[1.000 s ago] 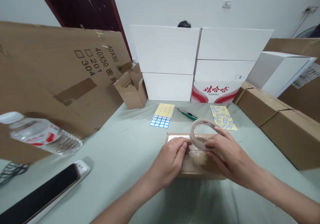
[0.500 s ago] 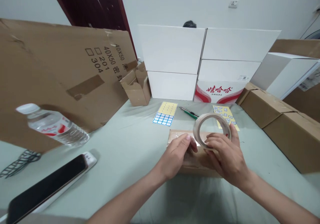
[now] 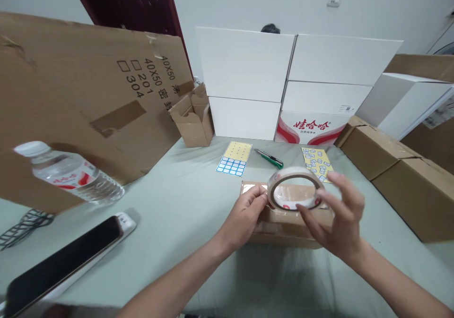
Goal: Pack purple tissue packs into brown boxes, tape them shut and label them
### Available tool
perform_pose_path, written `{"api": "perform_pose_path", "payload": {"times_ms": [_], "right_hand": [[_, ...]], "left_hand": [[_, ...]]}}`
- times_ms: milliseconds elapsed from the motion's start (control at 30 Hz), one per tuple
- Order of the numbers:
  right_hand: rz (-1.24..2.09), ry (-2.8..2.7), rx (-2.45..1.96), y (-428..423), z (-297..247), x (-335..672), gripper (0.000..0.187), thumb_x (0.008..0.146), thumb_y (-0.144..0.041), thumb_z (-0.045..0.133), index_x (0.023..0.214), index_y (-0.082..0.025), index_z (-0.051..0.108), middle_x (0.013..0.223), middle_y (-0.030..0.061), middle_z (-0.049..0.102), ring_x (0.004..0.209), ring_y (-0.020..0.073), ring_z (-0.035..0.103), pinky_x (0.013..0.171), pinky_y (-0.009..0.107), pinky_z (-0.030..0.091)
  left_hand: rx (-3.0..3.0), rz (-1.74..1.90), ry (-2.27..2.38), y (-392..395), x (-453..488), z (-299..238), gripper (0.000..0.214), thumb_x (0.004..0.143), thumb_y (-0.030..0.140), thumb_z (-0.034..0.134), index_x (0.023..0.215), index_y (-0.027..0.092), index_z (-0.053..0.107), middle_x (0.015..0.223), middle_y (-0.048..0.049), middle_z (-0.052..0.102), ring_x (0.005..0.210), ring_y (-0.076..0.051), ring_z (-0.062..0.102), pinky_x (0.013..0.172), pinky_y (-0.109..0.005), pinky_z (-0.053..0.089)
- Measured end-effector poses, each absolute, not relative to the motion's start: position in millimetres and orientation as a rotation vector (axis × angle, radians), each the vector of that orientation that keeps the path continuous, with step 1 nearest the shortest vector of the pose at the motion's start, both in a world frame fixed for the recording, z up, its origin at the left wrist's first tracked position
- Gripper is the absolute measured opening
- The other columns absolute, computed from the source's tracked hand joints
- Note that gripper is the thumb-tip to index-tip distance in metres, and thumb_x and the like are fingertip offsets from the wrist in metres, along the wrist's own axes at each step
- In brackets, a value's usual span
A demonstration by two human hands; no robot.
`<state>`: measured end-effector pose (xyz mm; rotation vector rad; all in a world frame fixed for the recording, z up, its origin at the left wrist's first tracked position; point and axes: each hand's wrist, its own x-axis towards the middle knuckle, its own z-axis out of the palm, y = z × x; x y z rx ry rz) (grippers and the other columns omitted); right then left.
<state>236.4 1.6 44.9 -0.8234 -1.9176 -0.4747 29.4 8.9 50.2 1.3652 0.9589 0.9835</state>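
Note:
A roll of clear packing tape point(image 3: 275, 184) is tilted just above a small brown cardboard box point(image 3: 283, 237). My left hand point(image 3: 244, 214) is closed in a pinch at the roll's left edge; what lies right between the fingertips is hidden. On the other side, my right hand point(image 3: 342, 221) has its fingers spread, slightly blurred, with thumb and forefinger tips at the roll's lower right rim. Shiny tape covers part of the box top. Behind the box lies a green utility knife point(image 3: 271, 159).
Sticker sheets lie left point(image 3: 234, 159) and right point(image 3: 317, 163) of the knife. White panels point(image 3: 244, 65) stand at the back, a long brown box point(image 3: 393, 181) at right. At left are a water bottle point(image 3: 76, 176), a phone point(image 3: 67, 256) and a large cardboard sheet point(image 3: 71, 81).
The roll has tipped flatter and moved slightly left, against my left fingertips. My right hand has loosened from around it, spread its fingers and shifted right. The view has shifted slightly.

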Motion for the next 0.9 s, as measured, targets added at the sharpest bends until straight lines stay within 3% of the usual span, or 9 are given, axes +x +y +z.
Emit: {"api": "perform_pose_path", "payload": {"times_ms": [67,133,200,267,400,533,667,833,900], "right_hand": [[-0.066,-1.880,-0.975,1,50,239,0.065,0.083,-0.027,0.072,0.140,-0.026,0.040,0.143,0.0144,0.048,0.130,0.0302,0.050,0.103,0.048,0.047],[0.471,-1.895,-1.048,1,54,240,0.036,0.095,-0.034,0.057,0.128,-0.024,0.051,0.122,0.0111,0.064,0.110,0.0254,0.064,0.088,0.038,0.056],[0.716,-1.873,-1.091,-1,55,242,0.018,0.100,-0.033,0.047,0.108,-0.023,0.059,0.095,0.0042,0.071,0.086,0.0185,0.069,0.071,0.028,0.056],[0.607,-1.868,-1.137,-2,55,247,0.015,0.099,-0.029,0.048,0.103,-0.024,0.061,0.086,0.0008,0.070,0.078,0.0152,0.067,0.066,0.023,0.053],[0.337,-1.899,-1.168,-4,52,266,0.023,0.094,-0.022,0.054,0.115,-0.028,0.062,0.097,0.0006,0.070,0.073,0.0124,0.065,0.061,0.020,0.051],[0.537,-1.774,-1.142,-13,53,278,0.019,0.088,-0.028,0.067,0.106,-0.026,0.065,0.095,0.0025,0.071,0.074,0.0144,0.069,0.060,0.018,0.055],[0.678,-1.767,-1.040,-27,51,276,0.024,0.092,-0.023,0.060,0.116,-0.027,0.061,0.086,0.0012,0.070,0.067,0.0135,0.070,0.055,0.017,0.055],[0.363,-1.973,-0.998,-24,58,280,0.030,0.093,-0.017,0.056,0.121,-0.028,0.061,0.100,0.0036,0.070,0.080,0.0158,0.069,0.060,0.020,0.055],[0.278,-2.104,-1.004,-21,68,282,0.031,0.094,-0.016,0.053,0.123,-0.028,0.058,0.098,0.0037,0.070,0.075,0.0147,0.067,0.054,0.020,0.051]], "left_hand": [[1.424,0.966,0.972,10,29,51,0.025,0.088,0.040,0.043,0.075,0.020,0.048,0.078,-0.0005,0.051,0.079,-0.016,0.047,0.075,-0.028,0.039],[1.501,0.945,1.008,11,28,52,0.026,0.088,0.042,0.040,0.073,0.020,0.046,0.076,-0.0004,0.050,0.075,-0.015,0.047,0.071,-0.028,0.040],[1.567,0.939,1.057,12,27,54,0.026,0.086,0.041,0.039,0.069,0.021,0.043,0.072,0.0003,0.048,0.070,-0.015,0.045,0.066,-0.028,0.039],[1.623,0.951,1.118,13,25,55,0.022,0.082,0.036,0.043,0.066,0.022,0.040,0.069,0.0006,0.047,0.069,-0.016,0.045,0.064,-0.029,0.037],[1.763,0.968,1.266,16,20,54,0.017,0.074,0.023,0.049,0.061,0.023,0.038,0.071,-0.0011,0.050,0.074,-0.018,0.047,0.068,-0.032,0.036],[1.884,0.907,1.301,22,17,52,0.017,0.074,0.016,0.046,0.060,0.023,0.039,0.069,-0.0019,0.053,0.079,-0.021,0.048,0.072,-0.033,0.039],[1.997,0.774,1.255,29,13,58,0.018,0.075,0.014,0.045,0.059,0.022,0.042,0.070,-0.0022,0.055,0.083,-0.021,0.050,0.075,-0.034,0.041],[2.124,0.606,1.228,36,8,65,0.020,0.070,0.012,0.049,0.058,0.023,0.036,0.071,-0.0018,0.052,0.083,-0.021,0.049,0.074,-0.033,0.041],[2.156,0.565,1.242,37,8,65,0.020,0.070,0.013,0.049,0.059,0.023,0.036,0.073,-0.0024,0.052,0.085,-0.022,0.049,0.072,-0.033,0.040]]}}
